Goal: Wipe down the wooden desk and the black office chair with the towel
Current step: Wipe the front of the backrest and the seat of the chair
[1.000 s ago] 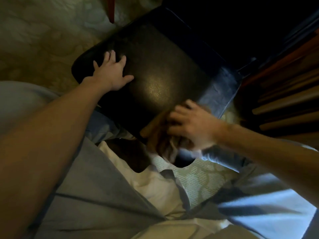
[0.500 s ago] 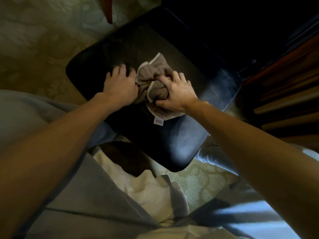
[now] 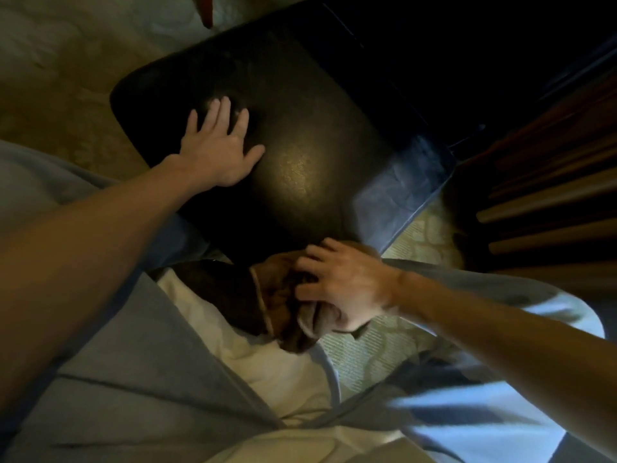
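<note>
Wiping the black chair seat: the right hand clutches the bunched towel at its lower edge; the left hand lies flat, steadying. Next, probably a sweep upward.

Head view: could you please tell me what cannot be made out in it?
Head view only.
1. Towel: blurred, partly under the right hand.
2. Chair: back lost in darkness, base hidden beneath it.
3. Wooden furniture: cut by right edge, top unseen.
</note>
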The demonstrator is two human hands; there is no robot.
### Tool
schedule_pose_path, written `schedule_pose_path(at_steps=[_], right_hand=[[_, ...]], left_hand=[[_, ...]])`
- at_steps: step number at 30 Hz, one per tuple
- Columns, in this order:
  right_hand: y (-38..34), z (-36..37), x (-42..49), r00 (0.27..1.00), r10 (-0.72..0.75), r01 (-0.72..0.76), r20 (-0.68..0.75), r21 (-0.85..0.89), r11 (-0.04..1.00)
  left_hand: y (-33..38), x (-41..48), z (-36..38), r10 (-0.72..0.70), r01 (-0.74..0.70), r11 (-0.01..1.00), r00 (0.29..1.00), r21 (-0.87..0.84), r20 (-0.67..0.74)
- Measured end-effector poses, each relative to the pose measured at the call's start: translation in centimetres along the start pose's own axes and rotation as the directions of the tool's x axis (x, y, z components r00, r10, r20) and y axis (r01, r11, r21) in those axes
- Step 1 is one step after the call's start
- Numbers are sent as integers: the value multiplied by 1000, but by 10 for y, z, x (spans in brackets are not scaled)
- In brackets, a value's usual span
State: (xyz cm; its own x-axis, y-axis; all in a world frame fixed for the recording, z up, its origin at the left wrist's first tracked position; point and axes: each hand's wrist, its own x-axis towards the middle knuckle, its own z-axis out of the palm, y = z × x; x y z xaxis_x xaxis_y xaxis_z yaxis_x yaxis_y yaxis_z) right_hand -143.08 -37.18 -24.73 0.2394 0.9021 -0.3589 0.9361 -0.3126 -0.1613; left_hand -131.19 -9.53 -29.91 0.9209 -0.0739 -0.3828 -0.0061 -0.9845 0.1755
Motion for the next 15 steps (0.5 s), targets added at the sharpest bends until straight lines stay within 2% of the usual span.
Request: schedule_pose_path(at_steps=[2, 3, 5, 7, 9, 11, 13, 15], right_hand=[[19, -19, 4, 983, 128, -131, -128, -20, 991], [32, -28, 6, 948, 230, -239, -221, -17, 971], [55, -45, 12, 826, 438, -459, -354, 26, 888], [77, -56, 22, 702, 600, -620, -384, 87, 780], [96, -58, 34, 626, 700, -701, -343, 145, 698], [107, -49, 43, 630, 736, -716, -246, 184, 674], [106, -35, 51, 649, 745, -702, -156, 255, 665], [92, -22, 55, 647, 740, -691, -185, 270, 671]], left_hand=[[4, -1, -1, -23, 23, 1000, 999, 9, -23], [5, -3, -1, -37, 37, 999, 998, 6, -41], [7, -8, -1, -31, 32, 999, 995, 11, -97], [13, -14, -1, 47, -46, 999, 981, 14, -186], [23, -21, 0, 91, -93, 996, 966, 3, -240], [31, -25, 6, 84, -88, 996, 976, -8, -201], [33, -25, 14, 88, -87, 996, 991, 22, -103], [29, -21, 19, 107, -104, 992, 993, 69, -46]])
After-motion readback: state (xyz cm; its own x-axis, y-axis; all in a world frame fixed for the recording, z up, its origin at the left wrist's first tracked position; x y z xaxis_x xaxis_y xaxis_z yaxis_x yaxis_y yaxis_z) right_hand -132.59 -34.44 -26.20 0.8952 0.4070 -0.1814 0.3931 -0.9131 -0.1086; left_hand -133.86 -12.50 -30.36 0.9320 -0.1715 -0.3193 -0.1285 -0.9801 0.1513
